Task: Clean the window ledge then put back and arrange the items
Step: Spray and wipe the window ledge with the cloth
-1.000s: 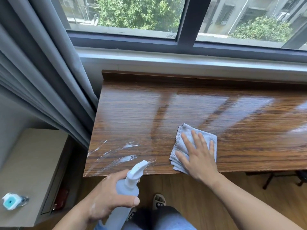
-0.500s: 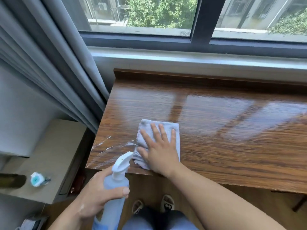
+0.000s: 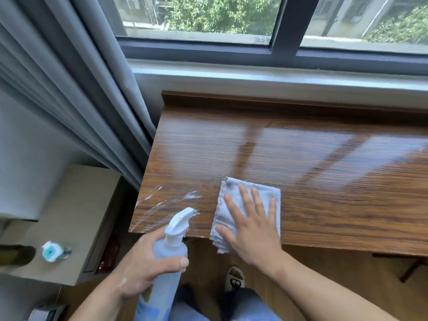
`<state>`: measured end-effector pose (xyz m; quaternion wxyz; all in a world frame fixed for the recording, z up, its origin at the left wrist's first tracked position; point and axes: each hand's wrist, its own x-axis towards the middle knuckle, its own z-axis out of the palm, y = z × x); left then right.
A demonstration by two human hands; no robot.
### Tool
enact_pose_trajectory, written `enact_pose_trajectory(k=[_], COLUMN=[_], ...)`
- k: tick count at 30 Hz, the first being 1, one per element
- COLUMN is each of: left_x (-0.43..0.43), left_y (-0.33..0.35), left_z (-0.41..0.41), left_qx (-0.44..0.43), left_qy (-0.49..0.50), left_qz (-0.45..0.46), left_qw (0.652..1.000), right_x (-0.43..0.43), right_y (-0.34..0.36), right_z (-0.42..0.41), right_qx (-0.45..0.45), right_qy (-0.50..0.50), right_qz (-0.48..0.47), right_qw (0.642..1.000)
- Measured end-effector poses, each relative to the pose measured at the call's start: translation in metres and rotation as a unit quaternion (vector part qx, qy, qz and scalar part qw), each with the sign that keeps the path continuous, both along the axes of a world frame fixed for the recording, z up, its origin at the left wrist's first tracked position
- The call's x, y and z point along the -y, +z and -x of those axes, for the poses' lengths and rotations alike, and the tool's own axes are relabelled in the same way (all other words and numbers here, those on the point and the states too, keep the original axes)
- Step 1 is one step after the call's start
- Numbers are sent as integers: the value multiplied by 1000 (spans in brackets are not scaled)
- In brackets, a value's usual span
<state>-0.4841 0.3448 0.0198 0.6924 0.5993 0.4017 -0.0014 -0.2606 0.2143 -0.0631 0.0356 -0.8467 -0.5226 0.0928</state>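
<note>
Two hands low in frame: right hand pressed flat, fingers spread, on grey cloth; left hand wrapped around spray bottle.

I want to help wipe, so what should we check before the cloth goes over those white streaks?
1. Right hand flat on the cloth: ok.
2. Cloth fully on the ledge: not ok, its near edge hangs over the front.
3. White streaks wiped: not ok, they lie left of the cloth.
4. Left hand grips the spray bottle: ok.
5. Liquid left in the bottle: cannot tell.
</note>
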Motion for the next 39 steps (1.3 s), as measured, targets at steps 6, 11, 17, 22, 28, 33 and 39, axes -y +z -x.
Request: enact_pose_trajectory(k=[6, 11, 17, 22, 28, 33, 39], left_x=[-20, -31, -34, -36, -42, -41, -40], left_y=[-4, -4, -9, -11, -5, -1, -4], left_z=[17, 20, 16, 15, 21, 29, 29], left_qx=[-13, -20, -18, -19, -15, -13, -17], left_qy=[-54, -104, -125, -126, -92, -74, -67], left_qz=[-10, -23, -39, -41, -54, -51, -45], left_qw=[998, 994, 991, 991, 994, 996, 997], right_x=[-44, -7, -29, -29, -21, -63, -50], right_y=[3, 0, 6, 9, 13, 14, 13], right_z=[21, 24, 30, 19, -58, -99, -51], right_qx=[-10, 12, -33, -20, -19, -47, -25], right_qy=[-33, -28, -88, -37, -100, -190, -129], right_qz=[30, 41, 60, 58, 93, 75, 50], right_qw=[999, 999, 994, 997, 991, 978, 990])
